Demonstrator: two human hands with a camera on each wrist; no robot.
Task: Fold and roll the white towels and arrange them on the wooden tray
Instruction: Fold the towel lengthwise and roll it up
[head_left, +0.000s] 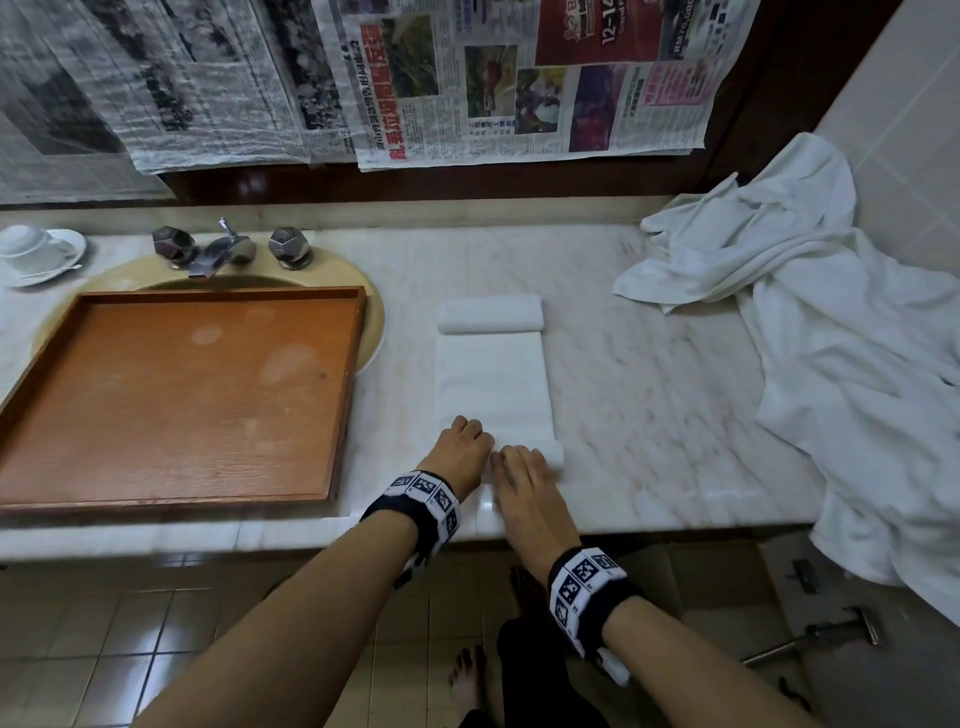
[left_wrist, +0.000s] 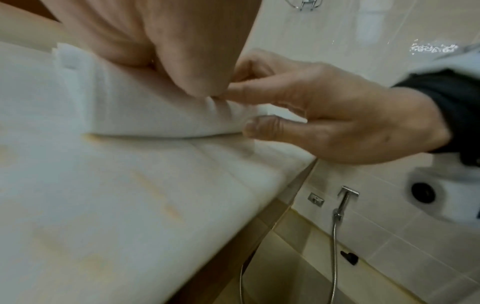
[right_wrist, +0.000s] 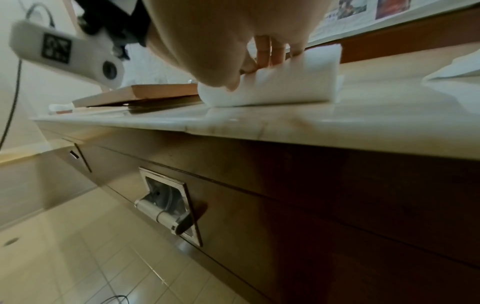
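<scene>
From the head we look steeply down on the counter (head_left: 649, 364), tray (head_left: 171, 395) at left. Our left wrist view sits close and low over the counter, facing right toward the tiled wall; the right wrist view looks up from below the counter edge toward the tray (right_wrist: 145, 92). All three share the towel (head_left: 493, 384).

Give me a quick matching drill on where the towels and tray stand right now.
Things:
1. finished towel roll
2. folded towel
3. wooden tray
4. loose towels

States:
A. heaped unfolded at the counter's right end
B. near end being rolled by both hands
C. holds no towels, sits over the sink
D. lies just beyond the folded strip

Pairs: 1-D, 2-B, 3-C, 4-A
</scene>
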